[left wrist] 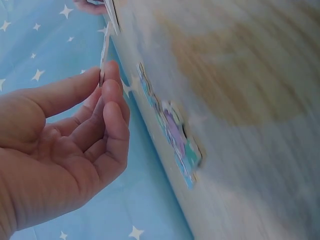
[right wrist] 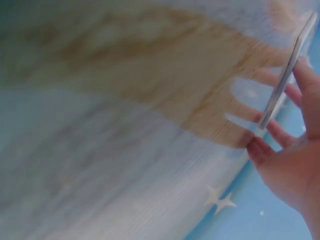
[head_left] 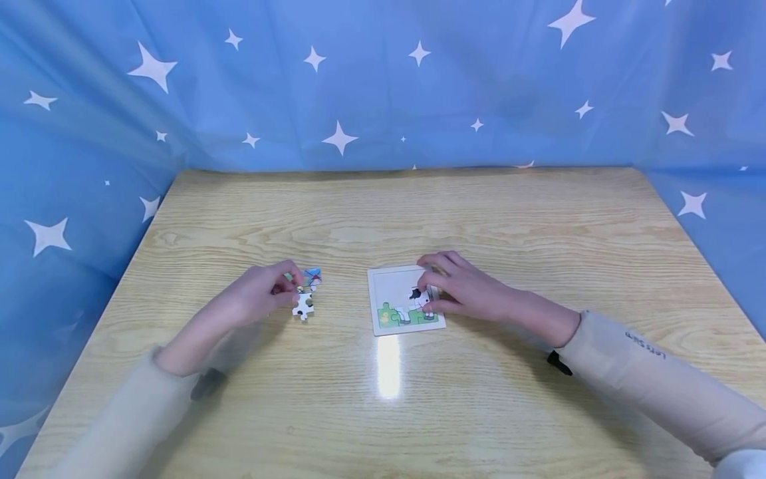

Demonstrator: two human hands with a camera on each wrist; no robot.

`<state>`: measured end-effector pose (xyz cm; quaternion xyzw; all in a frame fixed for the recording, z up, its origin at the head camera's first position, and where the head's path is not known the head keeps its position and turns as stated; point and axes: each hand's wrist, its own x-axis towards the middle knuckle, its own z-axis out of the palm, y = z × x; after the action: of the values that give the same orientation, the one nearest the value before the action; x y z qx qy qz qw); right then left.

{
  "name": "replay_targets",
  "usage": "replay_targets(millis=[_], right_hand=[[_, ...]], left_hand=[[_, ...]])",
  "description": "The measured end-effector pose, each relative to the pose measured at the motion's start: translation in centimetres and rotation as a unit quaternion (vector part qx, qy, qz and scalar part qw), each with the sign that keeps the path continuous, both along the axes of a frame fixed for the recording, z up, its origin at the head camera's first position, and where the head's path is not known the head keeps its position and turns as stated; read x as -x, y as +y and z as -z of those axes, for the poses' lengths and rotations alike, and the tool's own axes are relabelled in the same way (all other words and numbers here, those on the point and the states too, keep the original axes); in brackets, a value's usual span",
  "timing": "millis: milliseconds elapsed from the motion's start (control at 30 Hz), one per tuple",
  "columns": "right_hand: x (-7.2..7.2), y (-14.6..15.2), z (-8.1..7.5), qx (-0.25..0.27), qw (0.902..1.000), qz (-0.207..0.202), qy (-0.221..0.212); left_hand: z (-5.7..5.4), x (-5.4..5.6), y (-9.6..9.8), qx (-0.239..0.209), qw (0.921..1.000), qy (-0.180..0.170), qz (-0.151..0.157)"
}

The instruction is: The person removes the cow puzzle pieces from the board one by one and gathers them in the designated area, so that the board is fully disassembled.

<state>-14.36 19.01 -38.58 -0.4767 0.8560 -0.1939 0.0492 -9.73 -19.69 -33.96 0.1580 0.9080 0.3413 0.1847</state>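
Note:
Between thumb and fingertips, my left hand pinches a white jigsaw piece with black patches. Edge-on, the same piece rises from the fingertips in the left wrist view. Close beyond this hand lie loose, colourful jigsaw pieces, partly covered by its fingers. My right hand rests with spread, slightly bent fingers over the right side of a square puzzle tray. Green pieces with a duck and parts of a cow fill the tray's lower and right portions; bare backing shows at its upper left.
Beneath everything is a wood-grain table, its far edge meeting a blue curtain with white stars. More curtain hangs along the left and right sides. A bright light reflection lies just in front of the tray.

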Motion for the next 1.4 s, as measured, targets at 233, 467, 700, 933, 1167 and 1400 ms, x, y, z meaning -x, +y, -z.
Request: replay_targets(millis=[233, 467, 700, 933, 1167, 1400], right_hand=[[0.0, 0.0, 0.1, 0.006, 1.0000, -0.002, 0.002], [0.0, 0.0, 0.1, 0.006, 1.0000, -0.002, 0.001], [0.0, 0.1, 0.1, 0.005, 1.0000, -0.001, 0.001], [0.0, 0.0, 0.1, 0.004, 1.0000, -0.001, 0.002], [0.0, -0.1, -0.1, 0.001, 1.0000, 0.000, -0.001], [0.0, 0.0, -0.1, 0.000, 1.0000, 0.002, -0.006]], left_hand=[[0.2, 0.0, -0.8, 0.009, 1.0000, 0.003, -0.001], [0.0, -0.1, -1.2, 0.025, 0.9996, -0.003, -0.014], [0.2, 0.1, -1.2, 0.038, 0.9989, -0.009, -0.024], [0.5, 0.3, -1.3, 0.050, 0.9982, -0.006, -0.034], [0.6, 0.4, -1.3, 0.070, 0.9968, -0.005, -0.039], [0.5, 0.4, -1.4, 0.065, 0.9970, -0.006, -0.042]])
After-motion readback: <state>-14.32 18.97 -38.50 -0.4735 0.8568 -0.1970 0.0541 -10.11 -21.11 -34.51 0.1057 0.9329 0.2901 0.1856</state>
